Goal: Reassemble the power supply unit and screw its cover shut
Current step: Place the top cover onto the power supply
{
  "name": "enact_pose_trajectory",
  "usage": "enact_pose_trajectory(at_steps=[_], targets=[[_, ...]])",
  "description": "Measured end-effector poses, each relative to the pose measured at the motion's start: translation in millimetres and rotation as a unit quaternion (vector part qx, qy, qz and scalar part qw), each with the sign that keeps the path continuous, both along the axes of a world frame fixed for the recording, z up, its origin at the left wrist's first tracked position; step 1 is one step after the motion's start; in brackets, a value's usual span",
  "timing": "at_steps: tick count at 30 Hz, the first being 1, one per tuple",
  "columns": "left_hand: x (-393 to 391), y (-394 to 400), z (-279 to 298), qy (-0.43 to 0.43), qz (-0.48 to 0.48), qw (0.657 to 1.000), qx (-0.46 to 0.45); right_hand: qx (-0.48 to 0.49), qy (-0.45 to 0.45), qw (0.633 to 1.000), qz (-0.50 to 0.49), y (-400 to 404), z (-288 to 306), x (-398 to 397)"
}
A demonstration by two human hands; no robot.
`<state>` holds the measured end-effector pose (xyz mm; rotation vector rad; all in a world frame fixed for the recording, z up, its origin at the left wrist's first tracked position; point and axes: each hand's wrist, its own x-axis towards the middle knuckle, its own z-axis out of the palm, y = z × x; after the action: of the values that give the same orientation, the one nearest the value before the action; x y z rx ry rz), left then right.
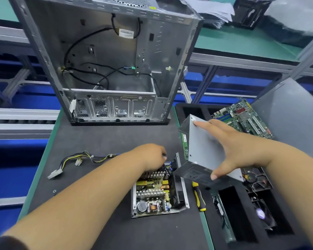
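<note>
- Your right hand (231, 148) holds the grey metal cover (204, 150) in the air, tilted, fingers spread along its far edge and thumb hooked under its near edge.
- Your left hand (152, 156) rests with curled fingers on the far end of the open power supply unit (155, 193), right where the black wires leave it; you cannot tell from this view whether it pinches them.
- That unit lies flat on the dark mat (101, 141), circuit board facing up, just below and to the left of the raised cover.
- Its cable bundle (74, 161) trails left across the mat, well apart from the cover.
- A yellow-handled screwdriver (199, 197) lies just beside the unit's right wall, near the mat's green edge.
- An empty computer case (112, 65) stands at the mat's far side, with bare mat between it and the unit.
- To the right, a black foam tray (211, 213) holds a motherboard (245, 118) and other parts.
</note>
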<state>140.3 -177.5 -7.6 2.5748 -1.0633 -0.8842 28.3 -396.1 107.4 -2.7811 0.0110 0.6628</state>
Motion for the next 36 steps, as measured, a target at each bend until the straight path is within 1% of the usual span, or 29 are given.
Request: enact_pose_trajectory(at_steps=[2,3,7,11,16,18,19,21,22,23,25,27,30,36], targets=[[2,-8,-3,-0.002,-0.006,0.999,0.036,0.003,-0.004,1.000,-0.009,-2,-2,3],[3,-10,-4,-0.005,-0.003,0.999,0.041,0.003,-0.008,1.000,-0.013,-3,-4,5],[4,-8,-10,-0.008,0.025,0.999,0.036,-0.001,-0.027,0.999,-0.025,-4,-5,14],[4,-6,-12,-0.006,0.020,0.999,0.031,0.001,-0.039,0.999,-0.026,-5,-2,20],[4,-1,-8,-0.020,0.020,1.000,-0.004,-0.001,-0.048,0.999,-0.018,-1,5,21],[3,8,-3,-0.058,0.048,0.996,-0.042,-0.004,-0.050,0.999,-0.006,3,11,19],[4,15,0,-0.106,0.064,0.991,-0.054,-0.005,-0.051,0.999,0.004,5,14,18],[8,34,3,-0.197,0.082,0.976,-0.040,-0.007,-0.048,0.998,0.026,13,20,15],[10,45,3,-0.209,0.088,0.974,-0.022,-0.007,-0.045,0.998,0.038,18,23,14],[12,56,2,-0.189,0.098,0.977,-0.009,-0.008,-0.041,0.998,0.051,25,26,14],[11,74,-1,-0.114,0.121,0.986,0.004,-0.013,-0.029,0.996,0.080,40,29,14],[5,88,-3,-0.062,0.145,0.987,-0.010,-0.022,-0.015,0.994,0.104,59,29,15],[-7,101,-8,-0.031,0.171,0.983,-0.062,-0.026,0.004,0.992,0.126,84,25,17],[-25,112,-9,-0.009,0.155,0.981,-0.115,-0.051,0.036,0.986,0.154,118,17,18]])
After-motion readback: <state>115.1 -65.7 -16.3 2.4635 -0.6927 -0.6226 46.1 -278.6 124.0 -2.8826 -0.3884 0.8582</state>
